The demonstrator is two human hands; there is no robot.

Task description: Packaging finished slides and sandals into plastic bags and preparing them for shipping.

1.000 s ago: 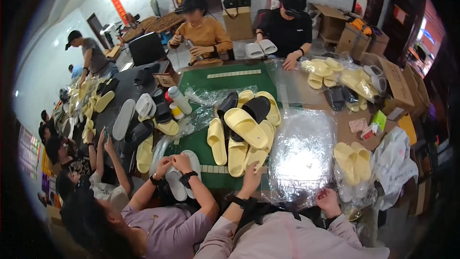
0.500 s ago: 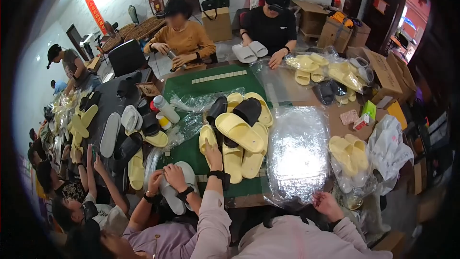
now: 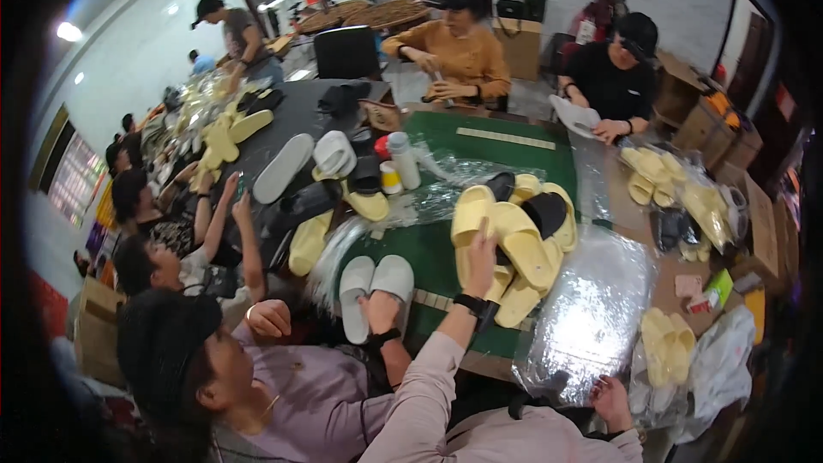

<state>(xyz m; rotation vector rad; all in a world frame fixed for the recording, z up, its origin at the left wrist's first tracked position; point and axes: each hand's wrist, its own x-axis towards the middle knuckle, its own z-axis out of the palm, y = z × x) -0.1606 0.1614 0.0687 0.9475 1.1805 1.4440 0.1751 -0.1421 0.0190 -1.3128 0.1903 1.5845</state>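
Left hand has raised a yellow slipper; clear bag holds yellow pair.

Just left of the one flat stack of clear plastic bags, there are at least five pale-yellow open-toe slippers and two black slippers; just right, two bagged pale-yellow slippers and one crumpled white plastic bag.

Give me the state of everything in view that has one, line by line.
Yellow slipper: held by the left grip
Left grip: closed
Right grip: fingers partly curled, contact unclear
Clear plastic bags: stacked flat
Black slipper: partly covered
White slippers: side by side, soles down
White bottle: upright
White plastic bag: crumpled
Far tile row: lined up
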